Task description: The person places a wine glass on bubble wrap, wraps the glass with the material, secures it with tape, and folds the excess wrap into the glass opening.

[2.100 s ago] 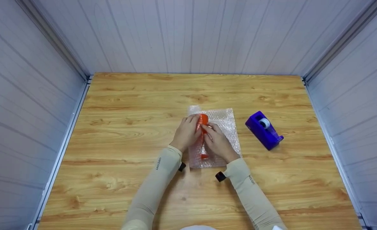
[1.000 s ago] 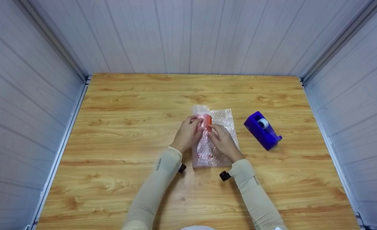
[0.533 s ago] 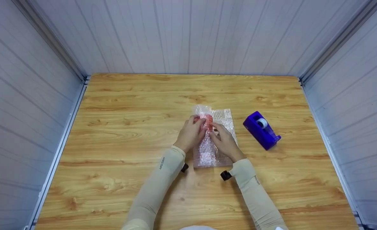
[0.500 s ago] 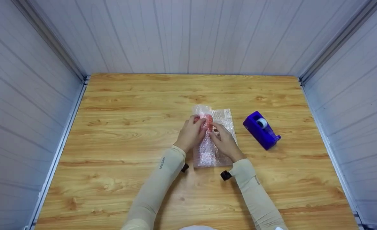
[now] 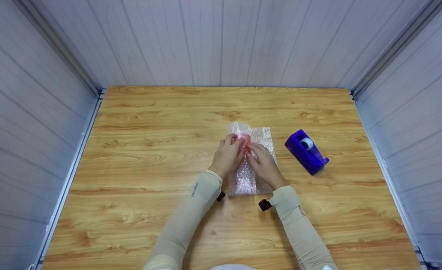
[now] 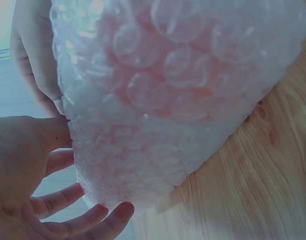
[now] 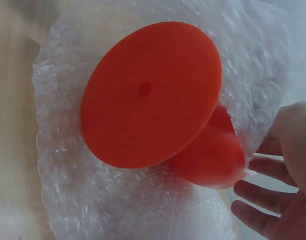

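An orange-red goblet (image 7: 148, 95) lies on its side inside a sheet of clear bubble wrap (image 5: 245, 183). Its flat round base faces the right wrist camera, the bowl behind it. From the head view the bowl shows pinkish through the film, and the stem is covered. My left hand (image 5: 226, 157) curls over the left of the wrapped bowl, its fingers at the film's edge in the left wrist view. My right hand (image 5: 264, 163) is on the other side, its thumb and fingers gripping the wrap against the bowl.
A blue tape dispenser (image 5: 307, 152) with a roll of clear tape stands to the right of the wrap. The wooden tabletop (image 5: 149, 150) is bounded by pale panel walls (image 5: 221, 45) at the back and both sides.
The left flap of bubble wrap has been folded over the goblet, which was partly bare before. The bundle has rolled slightly right, and both hands have shifted right with it.
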